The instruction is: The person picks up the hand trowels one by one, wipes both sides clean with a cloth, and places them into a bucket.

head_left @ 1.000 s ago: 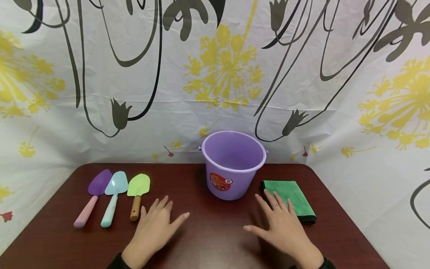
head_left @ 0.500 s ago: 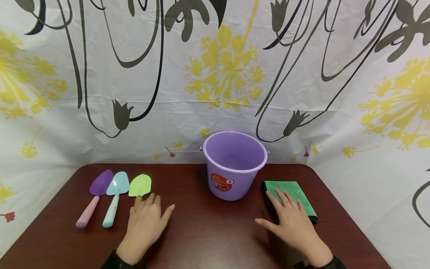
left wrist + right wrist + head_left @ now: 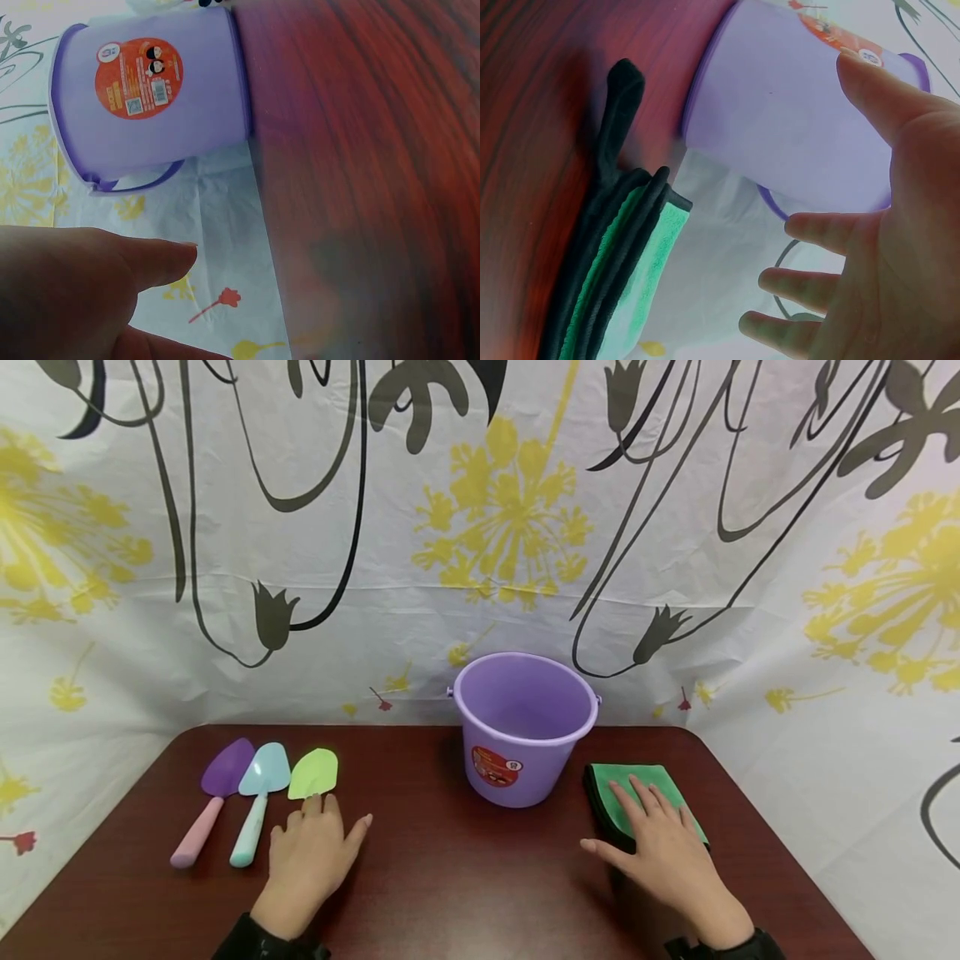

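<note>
Lime-green, the near trowel (image 3: pixel 313 774) lies flat toward 10 o'clock on the table (image 3: pixel 465 877), its blade pointing away from the person. The left hand (image 3: pixel 307 864) is over its handle, palm down, with the blade showing at 12 o'clock from the fingertips. Its thumb stands wide at 1 o'clock; the other fingers lie close together. Whether they touch the handle, I cannot tell.

At 2 o'clock from the right wrist's far side of the table, no; the green cloth (image 3: pixel 643 277), folded and edged in black, lies toward 2 o'clock on the table. The right hand (image 3: pixel 667 860) hovers over its near part, fingers spread wide and holding nothing; the right wrist view shows a gap between them and the cloth, whose black corner sticks up.

Just beyond the lime trowel, toward 10 o'clock from the left hand, are the blue trowel (image 3: pixel 260 802), then the purple trowel (image 3: pixel 215 802) with a pink handle. Their blades touch or overlap; I cannot tell which.

The purple bucket (image 3: pixel 517 768) stands upright near 12 o'clock on the table, a red label (image 3: pixel 495 767) on its front. Behind the table hangs a white sheet (image 3: pixel 360 685) printed with yellow and grey flowers. Dark sleeves (image 3: pixel 262 939) enter from 7 and 5 o'clock.
</note>
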Action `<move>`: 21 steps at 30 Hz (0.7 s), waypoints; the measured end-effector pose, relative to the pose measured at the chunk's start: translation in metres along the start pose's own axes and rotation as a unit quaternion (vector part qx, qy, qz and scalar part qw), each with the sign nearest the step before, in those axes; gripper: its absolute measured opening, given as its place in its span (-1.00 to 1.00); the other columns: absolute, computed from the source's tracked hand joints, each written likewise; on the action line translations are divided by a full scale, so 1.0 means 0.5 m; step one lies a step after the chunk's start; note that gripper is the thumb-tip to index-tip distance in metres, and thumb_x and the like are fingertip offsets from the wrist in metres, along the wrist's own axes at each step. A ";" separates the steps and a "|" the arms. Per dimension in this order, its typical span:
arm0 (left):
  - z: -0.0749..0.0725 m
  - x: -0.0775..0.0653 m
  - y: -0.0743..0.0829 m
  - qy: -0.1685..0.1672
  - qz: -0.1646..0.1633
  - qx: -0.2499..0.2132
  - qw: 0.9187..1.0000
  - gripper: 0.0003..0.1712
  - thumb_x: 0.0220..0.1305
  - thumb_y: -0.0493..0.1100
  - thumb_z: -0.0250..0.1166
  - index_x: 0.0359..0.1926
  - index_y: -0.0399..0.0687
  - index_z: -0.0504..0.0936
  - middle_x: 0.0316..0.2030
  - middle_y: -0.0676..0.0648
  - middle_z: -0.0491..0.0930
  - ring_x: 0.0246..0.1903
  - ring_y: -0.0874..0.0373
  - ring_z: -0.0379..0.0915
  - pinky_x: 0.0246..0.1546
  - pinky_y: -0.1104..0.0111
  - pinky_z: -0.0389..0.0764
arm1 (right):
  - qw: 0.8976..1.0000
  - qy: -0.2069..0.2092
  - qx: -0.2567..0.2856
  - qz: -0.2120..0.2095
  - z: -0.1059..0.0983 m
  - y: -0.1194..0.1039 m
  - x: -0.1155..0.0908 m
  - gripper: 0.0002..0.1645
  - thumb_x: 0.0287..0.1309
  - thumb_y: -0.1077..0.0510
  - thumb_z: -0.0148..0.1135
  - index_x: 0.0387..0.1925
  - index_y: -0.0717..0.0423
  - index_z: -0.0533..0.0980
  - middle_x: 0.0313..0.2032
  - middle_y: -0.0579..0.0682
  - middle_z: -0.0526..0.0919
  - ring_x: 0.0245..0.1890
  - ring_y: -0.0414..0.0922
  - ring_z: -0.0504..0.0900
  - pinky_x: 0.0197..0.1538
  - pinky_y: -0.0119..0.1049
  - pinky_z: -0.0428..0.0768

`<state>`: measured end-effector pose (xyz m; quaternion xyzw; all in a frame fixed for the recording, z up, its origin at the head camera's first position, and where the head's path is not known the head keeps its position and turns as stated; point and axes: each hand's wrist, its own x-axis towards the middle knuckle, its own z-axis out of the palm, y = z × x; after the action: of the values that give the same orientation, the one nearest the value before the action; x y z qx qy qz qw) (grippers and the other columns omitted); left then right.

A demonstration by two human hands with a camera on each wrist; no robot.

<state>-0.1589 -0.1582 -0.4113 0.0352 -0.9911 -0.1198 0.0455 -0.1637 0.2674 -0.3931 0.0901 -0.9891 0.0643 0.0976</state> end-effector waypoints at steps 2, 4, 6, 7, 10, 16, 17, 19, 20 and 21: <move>-0.001 0.002 -0.005 -0.004 -0.007 0.001 1.000 -0.14 0.43 0.22 0.15 0.26 -0.57 0.39 0.22 -0.53 0.43 0.03 -0.46 0.47 -0.04 -0.30 0.49 | 1.000 -0.001 0.002 0.003 0.001 0.003 0.000 0.20 0.04 -0.68 0.09 0.47 0.02 0.30 0.46 0.27 0.30 0.43 0.35 0.26 0.27 0.55 0.20; -0.003 0.005 -0.009 -0.005 -0.011 0.002 1.000 -0.14 0.43 0.21 0.15 0.27 -0.57 0.38 0.22 -0.53 0.42 0.02 -0.46 0.48 -0.05 -0.27 0.51 | 1.000 0.000 0.004 0.005 0.002 0.006 0.001 0.20 0.04 -0.68 0.09 0.46 0.04 0.31 0.46 0.28 0.30 0.43 0.34 0.26 0.27 0.53 0.21; -0.005 0.007 -0.014 -0.002 -0.012 0.002 1.000 -0.14 0.43 0.20 0.16 0.28 -0.59 0.36 0.21 -0.55 0.42 0.01 -0.45 0.48 -0.09 -0.25 0.54 | 1.000 0.000 0.006 0.009 0.004 0.010 0.002 0.18 0.06 -0.66 0.11 0.45 0.06 0.32 0.45 0.29 0.30 0.43 0.34 0.26 0.27 0.52 0.23; -0.005 0.008 -0.016 0.000 -0.012 0.002 1.000 -0.13 0.42 0.19 0.17 0.27 -0.60 0.35 0.19 -0.55 0.43 -0.01 -0.45 0.48 -0.11 -0.23 0.56 | 1.000 -0.001 0.005 0.010 0.006 0.012 0.003 0.16 0.08 -0.64 0.12 0.45 0.07 0.32 0.45 0.30 0.30 0.43 0.34 0.27 0.26 0.52 0.23; -0.004 0.008 -0.023 0.006 -0.010 0.002 1.000 -0.12 0.41 0.19 0.18 0.25 -0.64 0.33 0.10 -0.56 0.45 -0.06 -0.43 0.49 -0.19 -0.19 0.59 | 1.000 -0.006 0.004 0.017 0.010 0.020 0.005 0.11 0.11 -0.55 0.20 0.45 0.09 0.31 0.44 0.32 0.30 0.42 0.34 0.28 0.24 0.53 0.24; 0.002 0.007 -0.035 0.020 -0.006 0.009 1.000 -0.12 0.39 0.18 0.21 0.19 -0.68 0.33 -0.01 -0.57 0.46 -0.13 -0.41 0.48 -0.27 -0.14 0.60 | 1.000 -0.012 -0.005 0.025 0.014 0.036 0.005 0.11 0.07 -0.49 0.30 0.44 0.12 0.32 0.42 0.37 0.32 0.39 0.37 0.32 0.21 0.54 0.26; 0.003 0.008 -0.037 0.020 -0.007 0.008 1.000 -0.12 0.39 0.18 0.21 0.18 -0.68 0.33 -0.02 -0.57 0.46 -0.13 -0.40 0.48 -0.27 -0.13 0.60 | 1.000 -0.011 -0.006 0.024 0.015 0.039 0.006 0.12 0.05 -0.48 0.32 0.44 0.13 0.32 0.41 0.38 0.32 0.38 0.38 0.33 0.20 0.54 0.27; 0.004 0.009 -0.038 0.016 -0.009 0.006 1.000 -0.12 0.40 0.18 0.20 0.18 -0.68 0.32 -0.04 -0.56 0.45 -0.14 -0.39 0.48 -0.29 -0.12 0.60 | 1.000 -0.009 -0.006 0.020 0.017 0.045 0.006 0.14 0.01 -0.47 0.36 0.44 0.13 0.32 0.40 0.39 0.33 0.37 0.38 0.34 0.18 0.53 0.29; 0.005 0.009 -0.039 0.014 -0.010 0.005 1.000 -0.12 0.40 0.18 0.21 0.18 -0.67 0.32 -0.05 -0.56 0.45 -0.15 -0.39 0.48 -0.30 -0.11 0.60 | 1.000 -0.009 -0.006 0.019 0.019 0.048 0.007 0.15 -0.01 -0.46 0.38 0.44 0.13 0.32 0.40 0.39 0.33 0.36 0.39 0.35 0.17 0.53 0.30; 0.005 0.010 -0.039 0.011 -0.012 0.005 1.000 -0.12 0.40 0.18 0.20 0.19 -0.67 0.31 -0.05 -0.56 0.44 -0.15 -0.39 0.47 -0.30 -0.10 0.60 | 1.000 -0.010 -0.004 0.018 0.021 0.051 0.007 0.14 -0.02 -0.43 0.42 0.44 0.13 0.32 0.40 0.39 0.33 0.36 0.39 0.35 0.17 0.53 0.31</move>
<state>-0.1630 -0.1769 -0.4180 0.0491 -0.9906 -0.1150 0.0549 -0.1737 0.2903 -0.4054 0.0723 -0.9918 0.0608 0.0865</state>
